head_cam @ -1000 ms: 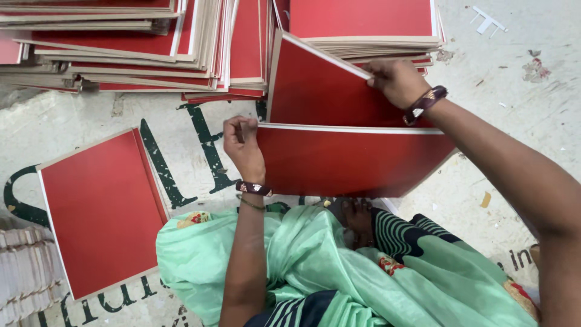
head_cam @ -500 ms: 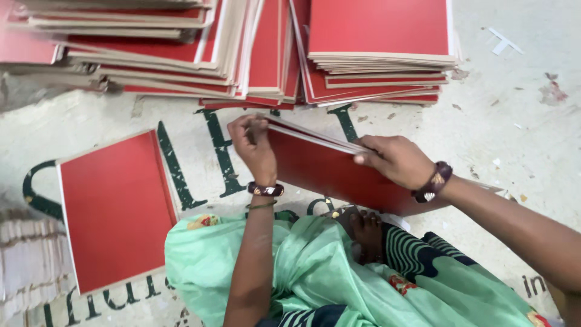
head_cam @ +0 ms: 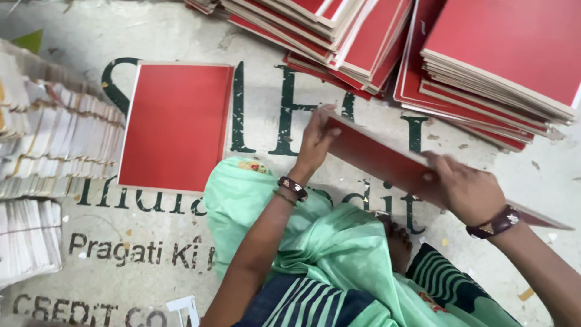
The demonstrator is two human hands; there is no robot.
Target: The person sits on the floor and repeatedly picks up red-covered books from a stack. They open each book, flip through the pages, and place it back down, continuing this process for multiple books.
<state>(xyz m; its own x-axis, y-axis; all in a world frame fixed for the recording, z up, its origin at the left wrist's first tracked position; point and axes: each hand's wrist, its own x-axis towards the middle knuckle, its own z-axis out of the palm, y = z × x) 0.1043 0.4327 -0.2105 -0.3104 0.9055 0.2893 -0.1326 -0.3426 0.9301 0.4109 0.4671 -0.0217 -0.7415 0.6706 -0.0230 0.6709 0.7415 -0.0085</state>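
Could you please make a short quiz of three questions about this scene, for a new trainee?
1. True or false: both hands hold the same red cover.
2. Which thing lies flat on the floor to the left of the left hand? A) a single red cover B) a green bottle C) a metal tray
3. Fill in: the stacks of red covers lie at the ______ of the picture.

Key:
1. True: the left hand grips the upper end of the held red cover and the right hand presses on its lower part.
2. A: the single red cover.
3. Top: the stacks of red covers.
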